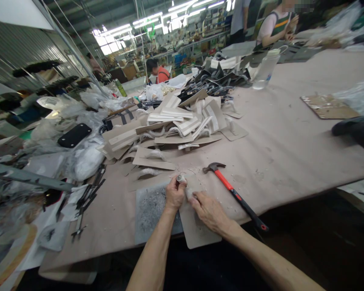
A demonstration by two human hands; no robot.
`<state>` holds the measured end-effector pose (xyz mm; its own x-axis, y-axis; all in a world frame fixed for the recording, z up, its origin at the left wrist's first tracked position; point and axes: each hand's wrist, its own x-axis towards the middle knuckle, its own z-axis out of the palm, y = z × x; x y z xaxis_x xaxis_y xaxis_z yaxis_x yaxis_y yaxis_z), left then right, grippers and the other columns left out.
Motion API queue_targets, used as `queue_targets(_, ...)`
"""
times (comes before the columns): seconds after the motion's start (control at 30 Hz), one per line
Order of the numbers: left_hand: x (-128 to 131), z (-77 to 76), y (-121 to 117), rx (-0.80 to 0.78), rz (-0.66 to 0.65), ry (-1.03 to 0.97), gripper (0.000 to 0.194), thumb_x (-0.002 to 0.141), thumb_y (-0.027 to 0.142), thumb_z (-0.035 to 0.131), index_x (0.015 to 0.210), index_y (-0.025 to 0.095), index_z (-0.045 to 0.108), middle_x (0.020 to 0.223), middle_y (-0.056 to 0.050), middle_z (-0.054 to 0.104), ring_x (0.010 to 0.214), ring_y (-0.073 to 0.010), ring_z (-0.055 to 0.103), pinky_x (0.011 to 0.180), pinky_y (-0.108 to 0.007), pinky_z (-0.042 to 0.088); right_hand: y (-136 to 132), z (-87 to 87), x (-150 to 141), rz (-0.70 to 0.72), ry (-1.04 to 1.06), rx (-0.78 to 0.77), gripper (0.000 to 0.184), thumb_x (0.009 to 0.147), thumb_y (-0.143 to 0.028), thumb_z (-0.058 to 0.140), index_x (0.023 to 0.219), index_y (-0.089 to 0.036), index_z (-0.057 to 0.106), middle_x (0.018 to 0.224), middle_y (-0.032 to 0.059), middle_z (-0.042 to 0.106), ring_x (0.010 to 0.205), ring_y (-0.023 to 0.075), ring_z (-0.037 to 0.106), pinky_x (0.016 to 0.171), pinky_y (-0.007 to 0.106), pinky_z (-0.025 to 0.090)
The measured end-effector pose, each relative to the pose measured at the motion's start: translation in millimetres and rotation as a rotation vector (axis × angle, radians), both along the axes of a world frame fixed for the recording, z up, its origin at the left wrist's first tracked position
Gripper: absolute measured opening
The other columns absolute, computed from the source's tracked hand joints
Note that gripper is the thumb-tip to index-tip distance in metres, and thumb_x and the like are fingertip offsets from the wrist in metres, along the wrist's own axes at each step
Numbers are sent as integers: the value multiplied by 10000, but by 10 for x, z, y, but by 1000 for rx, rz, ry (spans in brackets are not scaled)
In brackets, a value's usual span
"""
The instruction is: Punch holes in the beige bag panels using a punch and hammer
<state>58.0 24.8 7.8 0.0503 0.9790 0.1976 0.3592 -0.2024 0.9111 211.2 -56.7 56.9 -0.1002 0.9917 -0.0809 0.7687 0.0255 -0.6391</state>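
Note:
At the table's front edge lies a beige flat panel (198,234) with rounded corners and a white padded roll (189,191) on its upper part. My left hand (175,195) is closed round the far end of the roll, where a round, greyish end (179,178) shows above the fingers. My right hand (208,211) has its fingers bent and pressed on the roll lower down, with the palm over the panel. Part of the roll is hidden by my fingers. Beneath my left wrist is a worn grey cutting board (150,210). To the right rests a claw hammer (230,190) with a red and black handle.
Ahead is a heap of beige panels with white strips (182,121), with dark pieces (214,79) behind it. A clear bottle (267,68) stands at the far right. Plastic bags (87,157) crowd the left side. A co-worker (276,26) sits across the table.

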Motion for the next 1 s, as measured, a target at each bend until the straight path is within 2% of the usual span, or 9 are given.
queue_targets(0.13,33,48,-40,75,-6,125,169,845,267,613,985,181,654,813,-32,701,730,-169,644,710,-245,496,12,-104,500,-148,-238,187,406,952,-386,495,1257,-123,543,1221,179,592,1116,294,564,916,396,435)
queue_targets(0.27,46,57,-68,130,-56,175,170,854,231,591,1008,183,646,820,-35,685,723,-168,631,704,-246,485,-1,-292,1045,-264,-414,-2,244,864,-258,570,1064,-117,576,1035,171,601,933,292,585,768,386,440)
queue_targets(0.4,44,63,-67,154,-80,186,158,856,196,572,996,182,644,829,-35,671,733,-166,618,712,-245,478,20,-256,1189,-302,138,-387,56,810,-183,535,854,-185,500,727,16,539,623,149,525,585,274,413)
queue_targets(0.53,38,96,-63,165,-85,192,158,844,165,566,982,183,641,799,-28,655,718,-163,610,702,-240,473,74,115,1006,-371,575,-601,67,862,-285,446,841,-225,423,623,-66,451,426,88,385,421,224,354)
queue_targets(0.6,34,104,-63,164,-86,202,179,836,154,568,997,183,640,805,-30,658,725,-166,614,702,-241,474,79,365,910,-371,592,-445,173,904,-386,418,817,-239,396,592,-78,428,406,86,371,398,211,316)
queue_targets(0.77,28,67,-64,149,-95,200,204,859,190,561,1048,192,639,858,-44,681,773,-179,640,743,-259,486,12,738,773,-105,54,381,283,952,-458,402,819,-217,465,556,-34,479,469,115,438,486,243,283)
queue_targets(0.83,28,49,-65,146,-80,191,201,857,197,562,1043,191,640,848,-43,685,763,-179,641,743,-264,489,-21,707,745,25,-159,446,280,979,-393,367,817,-202,493,552,-14,504,440,114,411,476,262,221)
queue_targets(0.9,29,42,-67,134,-75,183,188,847,188,565,1018,189,642,807,-31,679,725,-172,632,718,-259,486,-36,669,741,148,-313,368,258,985,-323,365,805,-195,499,532,-14,509,408,106,376,466,273,170)
queue_targets(1.0,30,49,-72,122,-94,177,164,843,174,561,984,191,643,794,-22,672,716,-165,625,704,-251,479,-27,840,760,199,-352,334,223,985,-302,400,809,-196,486,507,-39,489,394,93,348,460,266,162)
